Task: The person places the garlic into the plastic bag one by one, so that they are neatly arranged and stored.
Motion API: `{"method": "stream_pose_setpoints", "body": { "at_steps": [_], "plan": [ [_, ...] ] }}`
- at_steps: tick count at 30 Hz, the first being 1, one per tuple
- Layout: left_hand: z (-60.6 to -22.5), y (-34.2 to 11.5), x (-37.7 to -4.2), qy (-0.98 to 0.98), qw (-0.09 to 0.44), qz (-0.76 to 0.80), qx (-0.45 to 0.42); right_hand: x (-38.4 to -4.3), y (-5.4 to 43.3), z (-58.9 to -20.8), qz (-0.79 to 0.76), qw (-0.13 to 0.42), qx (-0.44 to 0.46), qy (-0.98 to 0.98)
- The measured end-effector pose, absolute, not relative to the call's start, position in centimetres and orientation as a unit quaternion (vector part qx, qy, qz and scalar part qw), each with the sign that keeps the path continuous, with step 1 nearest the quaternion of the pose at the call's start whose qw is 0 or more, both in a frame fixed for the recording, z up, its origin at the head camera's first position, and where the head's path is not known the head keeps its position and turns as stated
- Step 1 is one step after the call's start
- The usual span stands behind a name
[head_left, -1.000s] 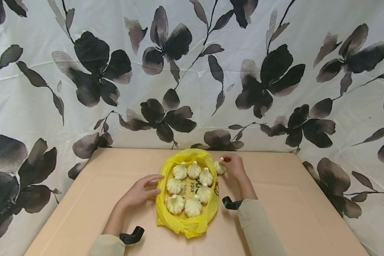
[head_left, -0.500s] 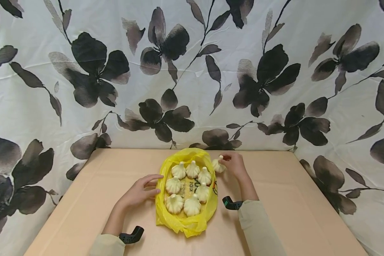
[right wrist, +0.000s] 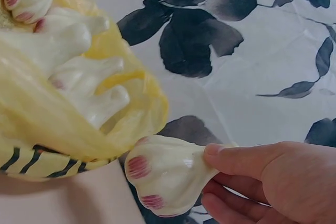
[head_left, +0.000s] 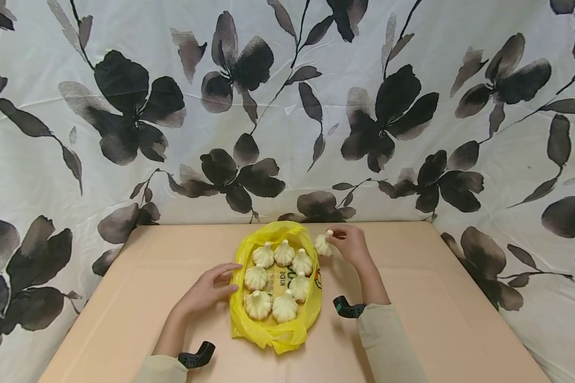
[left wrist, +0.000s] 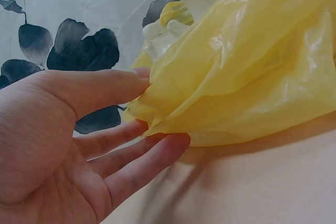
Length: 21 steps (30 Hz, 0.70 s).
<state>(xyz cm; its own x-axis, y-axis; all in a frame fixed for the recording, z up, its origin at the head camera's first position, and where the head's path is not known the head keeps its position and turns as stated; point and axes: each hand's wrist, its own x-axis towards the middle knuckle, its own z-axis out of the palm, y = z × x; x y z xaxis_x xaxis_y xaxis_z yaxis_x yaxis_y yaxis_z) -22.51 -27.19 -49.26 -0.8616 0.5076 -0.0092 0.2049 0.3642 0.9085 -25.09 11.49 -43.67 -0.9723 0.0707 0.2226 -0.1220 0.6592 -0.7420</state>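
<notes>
Several white garlic bulbs [head_left: 285, 307] sit in a ring inside an open yellow plastic bag [head_left: 280, 339]. The thumb and fingers of my left hand [head_left: 205, 290] touch the bag's left side; in the left wrist view these fingers [left wrist: 142, 169] are nearly straight against the yellow plastic [left wrist: 252, 87]. Just beyond the bag's right rim, my right hand [head_left: 352, 244] pinches another garlic bulb [head_left: 323, 244] by its stem. The right wrist view shows this bulb [right wrist: 165, 174], marked with pink streaks, held between thumb and fingers.
Both hands work over a light tan table [head_left: 426, 298]. Behind its far edge hangs a white cloth [head_left: 172, 133] printed with dark flowers. A black device [head_left: 197, 355] is worn on the left wrist, and a similar one [head_left: 348, 307] on the right.
The head view has shifted slightly, moving the scene a little to the left. Both hands stay in nearly the same place, the right one still pinching the garlic bulb by the bag.
</notes>
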Motion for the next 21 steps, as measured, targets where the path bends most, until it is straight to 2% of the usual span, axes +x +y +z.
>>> {"method": "stream_pose_setpoints", "body": {
  "at_steps": [21],
  "plan": [
    [-48.9,-27.1,-22.4,0.821,0.145,0.512,0.206,-23.8,9.5,-41.5,0.448,0.115,0.05,-0.885]
  ]
}}
